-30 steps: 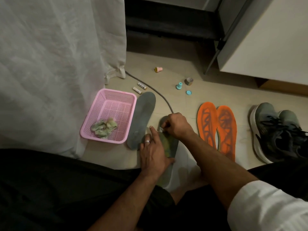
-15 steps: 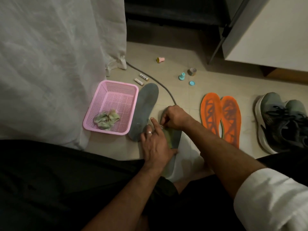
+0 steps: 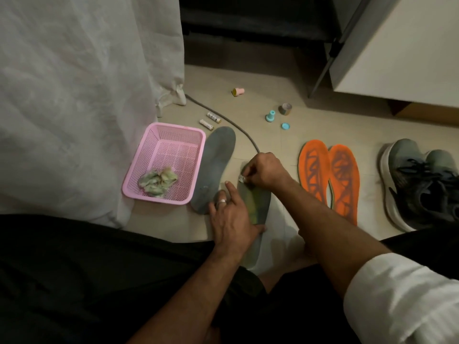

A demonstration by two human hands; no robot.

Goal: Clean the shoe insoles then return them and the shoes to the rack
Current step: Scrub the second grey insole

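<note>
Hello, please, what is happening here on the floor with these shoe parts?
A person sits on the floor cleaning shoe insoles. The left hand presses flat on a grey-green foam insole, while the right hand pinches a small whitish wipe against its upper part. A second grey insole lies beside a pink plastic mesh basket that holds crumpled used wipes. Two orange insoles and a pair of grey sneakers wait to the right.
</note>
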